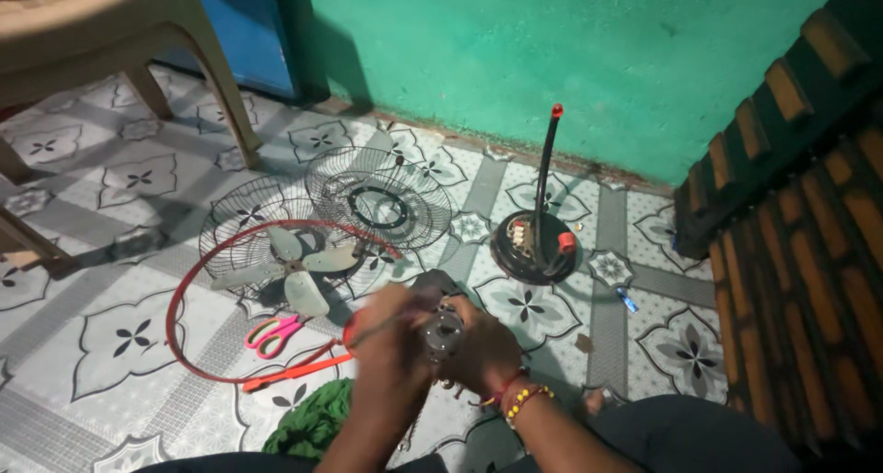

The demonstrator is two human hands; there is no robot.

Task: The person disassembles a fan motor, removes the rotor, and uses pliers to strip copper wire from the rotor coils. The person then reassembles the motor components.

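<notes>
1. At the far left, a plastic chair point(138, 40) is seen standing on the patterned tiled floor point(101, 344).
2. A red hoop point(184, 294) is laid on the floor, and a grey fan blade point(292, 266) is seen lying on a wire fan guard point(241, 217).
3. A second wire guard point(379, 197) is overlapped with the first, just to its right.
4. Pink-handled scissors point(274, 333) are set inside the hoop, with an orange tool point(294, 373) just below them and a green cloth point(311, 422) near the bottom edge.
5. The left hand point(391, 340) is blurred; its grip is closed around a thin tool point(377, 326), whose kind cannot be told.
6. The small fan motor point(443, 330) is held above the floor, at the centre of the view, by the right hand point(487, 349), whose grip is wrapped round it from the right.
7. A black fan base point(535, 243) with an upright pole point(548, 160) is stood further right, near the green wall point(570, 50).
</notes>
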